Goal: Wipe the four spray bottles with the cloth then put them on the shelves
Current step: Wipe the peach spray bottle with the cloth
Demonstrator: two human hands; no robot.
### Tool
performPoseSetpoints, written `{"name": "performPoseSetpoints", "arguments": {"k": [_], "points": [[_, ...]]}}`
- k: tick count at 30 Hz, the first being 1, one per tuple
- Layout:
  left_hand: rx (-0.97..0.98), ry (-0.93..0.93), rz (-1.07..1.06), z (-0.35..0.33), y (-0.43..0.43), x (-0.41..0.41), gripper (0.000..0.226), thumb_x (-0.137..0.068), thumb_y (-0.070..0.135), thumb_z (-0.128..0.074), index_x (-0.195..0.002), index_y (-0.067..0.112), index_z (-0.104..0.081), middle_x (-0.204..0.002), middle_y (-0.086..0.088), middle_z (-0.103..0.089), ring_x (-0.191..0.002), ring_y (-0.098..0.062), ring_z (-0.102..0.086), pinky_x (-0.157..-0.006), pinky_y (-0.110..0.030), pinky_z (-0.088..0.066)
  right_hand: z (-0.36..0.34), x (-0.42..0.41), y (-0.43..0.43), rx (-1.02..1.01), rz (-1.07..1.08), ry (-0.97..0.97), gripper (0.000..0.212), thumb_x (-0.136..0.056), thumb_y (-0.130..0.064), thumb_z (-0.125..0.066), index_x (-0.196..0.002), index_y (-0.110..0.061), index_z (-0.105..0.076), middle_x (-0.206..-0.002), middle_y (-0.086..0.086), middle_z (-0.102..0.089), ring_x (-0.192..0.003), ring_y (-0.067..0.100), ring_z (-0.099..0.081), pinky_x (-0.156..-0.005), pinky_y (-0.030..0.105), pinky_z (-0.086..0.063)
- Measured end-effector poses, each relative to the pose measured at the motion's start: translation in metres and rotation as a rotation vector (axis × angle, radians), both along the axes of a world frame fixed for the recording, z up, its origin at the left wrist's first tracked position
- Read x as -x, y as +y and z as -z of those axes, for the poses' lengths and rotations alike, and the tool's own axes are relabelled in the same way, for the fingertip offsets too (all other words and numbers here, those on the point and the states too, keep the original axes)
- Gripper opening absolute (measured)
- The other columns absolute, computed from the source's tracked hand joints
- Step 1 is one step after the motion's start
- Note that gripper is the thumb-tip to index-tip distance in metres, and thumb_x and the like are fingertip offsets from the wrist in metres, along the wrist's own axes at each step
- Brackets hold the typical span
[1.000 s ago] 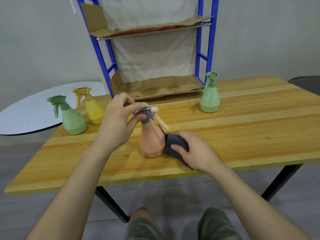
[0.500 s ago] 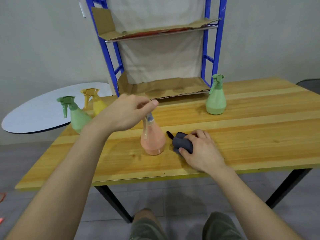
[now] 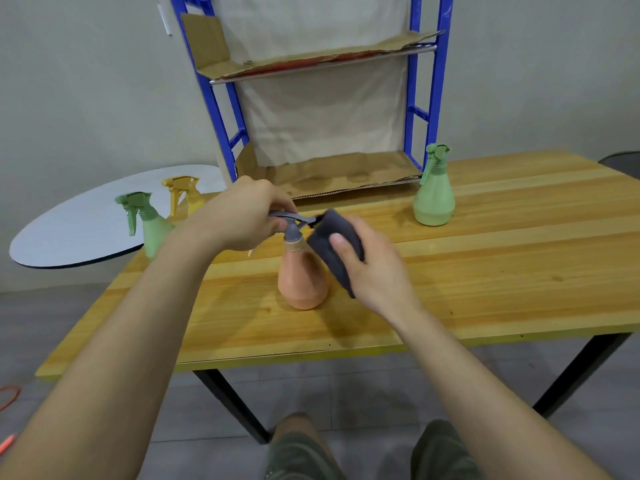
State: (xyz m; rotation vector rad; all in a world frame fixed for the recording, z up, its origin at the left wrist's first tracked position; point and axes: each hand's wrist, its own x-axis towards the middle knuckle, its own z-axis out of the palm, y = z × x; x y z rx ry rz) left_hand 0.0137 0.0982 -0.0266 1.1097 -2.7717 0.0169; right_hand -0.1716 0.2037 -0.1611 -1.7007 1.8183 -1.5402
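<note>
Upright orange bottle (image 3: pixel 302 282); grey cloth (image 3: pixel 329 237) against its neck.

A bare workroom: wooden counter (image 3: pixel 519 271), blue shelves (image 3: pixel 437 98) lined with cardboard (image 3: pixel 346 171) at its back edge, plain wall (image 3: pixel 86 98) behind it.

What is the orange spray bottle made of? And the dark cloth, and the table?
The orange spray bottle looks like plastic: it is smooth and matte, with a grey moulded trigger head. The dark cloth seems to be soft fabric, maybe microfibre, since it folds and bunches. The table looks like varnished wood: it has planks with grain and a mild shine.
</note>
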Motion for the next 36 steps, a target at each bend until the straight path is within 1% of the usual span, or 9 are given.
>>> {"name": "performPoseSetpoints", "arguments": {"k": [6,12,16,22,25,28,30,33,36], "points": [[-0.002,0.04,0.008,0.003,0.0,-0.032,0.023,-0.102,0.021,-0.072,-0.122,0.03,-0.078,-0.106,0.007,-0.079,-0.098,-0.018,-0.069,-0.088,-0.043,-0.057,0.04,-0.015,-0.007,-0.258,-0.156,0.157,0.036,-0.108,-0.028,-0.06,-0.144,-0.026,-0.062,-0.133,0.001,-0.069,-0.123,0.026,-0.063,-0.102,0.042,-0.051],[0.023,0.079,0.041,0.008,-0.001,-0.035,0.023,-0.103,0.019,-0.07,-0.122,0.028,-0.079,-0.102,0.008,-0.08,-0.091,-0.014,-0.066,-0.08,-0.034,-0.051,0.023,-0.03,-0.023,-0.152,-0.215,0.141,0.046,-0.107,-0.028,-0.062,-0.152,-0.027,-0.054,-0.138,-0.003,-0.066,-0.123,0.015,-0.059,-0.104,0.033,-0.048],[0.002,0.066,0.052,0.006,-0.001,-0.033,0.024,-0.103,0.02,-0.071,-0.123,0.029,-0.078,-0.108,0.007,-0.08,-0.097,-0.016,-0.069,-0.087,-0.043,-0.057,0.031,0.005,-0.016,-0.393,-0.095,0.459,0.037,-0.106,-0.026,-0.062,-0.143,-0.023,-0.063,-0.132,0.003,-0.067,-0.124,0.029,-0.061,-0.1,0.039,-0.05],[0.017,0.053,0.097,0.004,-0.002,-0.024,0.025,-0.102,0.018,-0.071,-0.125,0.027,-0.078,-0.111,0.006,-0.08,-0.101,-0.018,-0.068,-0.09,-0.041,-0.054,0.027,-0.003,-0.006,-0.197,-0.251,0.16,0.048,-0.106,-0.019,-0.063,-0.153,-0.025,-0.056,-0.141,-0.002,-0.066,-0.128,0.016,-0.059,-0.109,0.031,-0.045],[-0.015,0.076,0.141,0.005,-0.003,-0.021,0.027,-0.102,0.014,-0.072,-0.124,0.026,-0.079,-0.115,0.006,-0.079,-0.107,-0.018,-0.068,-0.092,-0.038,-0.053,0.031,0.02,0.003,-0.411,-0.141,0.426,0.04,-0.105,-0.022,-0.064,-0.145,-0.025,-0.062,-0.132,0.002,-0.067,-0.126,0.029,-0.061,-0.104,0.038,-0.049],[0.154,0.091,0.233,0.01,-0.001,-0.01,0.024,-0.097,0.02,-0.078,-0.114,0.036,-0.082,-0.118,0.004,-0.064,-0.117,-0.023,-0.055,-0.103,-0.043,-0.042,0.016,0.041,0.004,-0.318,0.112,0.386,0.045,-0.103,-0.028,-0.067,-0.147,-0.025,-0.059,-0.136,0.004,-0.069,-0.127,0.031,-0.061,-0.104,0.041,-0.051],[0.282,0.098,0.215,0.012,0.003,-0.003,0.026,-0.099,0.022,-0.075,-0.115,0.041,-0.082,-0.11,0.003,-0.051,-0.107,-0.024,-0.049,-0.092,-0.041,-0.04,0.019,0.045,0.011,-0.315,0.158,0.458,0.054,-0.102,-0.039,-0.068,-0.152,-0.024,-0.054,-0.143,0.002,-0.065,-0.135,0.029,-0.054,-0.111,0.046,-0.047],[0.099,0.094,0.144,0.018,0.016,0.008,0.032,-0.11,0.025,-0.051,-0.126,0.037,-0.076,-0.106,0.004,-0.049,-0.095,-0.018,-0.054,-0.084,-0.037,-0.048,0.046,0.05,0.019,-0.421,0.082,0.548,0.06,-0.098,-0.048,-0.066,-0.151,-0.025,-0.053,-0.145,0.0,-0.061,-0.141,0.026,-0.046,-0.118,0.045,-0.041],[0.016,0.122,0.096,0.022,0.024,0.018,0.025,-0.109,0.044,-0.054,-0.12,0.033,-0.074,-0.11,0.004,-0.063,-0.094,-0.014,-0.063,-0.084,-0.035,-0.053,0.057,0.052,0.016,-0.356,0.085,0.477,0.051,-0.102,-0.037,-0.063,-0.151,-0.024,-0.055,-0.143,-0.001,-0.062,-0.137,0.024,-0.047,-0.118,0.04,-0.04]]}}
